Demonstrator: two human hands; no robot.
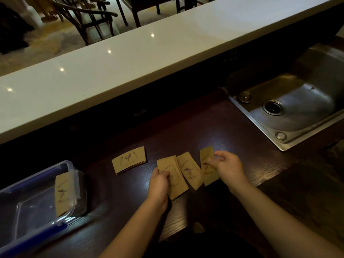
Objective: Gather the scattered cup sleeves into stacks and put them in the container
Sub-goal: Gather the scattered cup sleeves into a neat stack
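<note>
Brown card sleeves lie fanned on the dark counter [242, 127]: the left hand [160, 185] pins a small stack [176, 185], the right hand [228, 167] pinches another sleeve [209, 173], seemingly to merge them. One sleeve [62, 194] already stands in the clear container [37, 211]; another stack [128, 159] waits nearby.

On the dark wooden counter [242, 138], the left hand [160, 185] grips a stack of sleeves [173, 175] while the right hand [229, 168] pinches another sleeve [207, 164]. One sleeve [189, 170] lies between them. A separate stack [128, 159] rests near the clear container [37, 202], beside the steel sink [297, 105].
</note>
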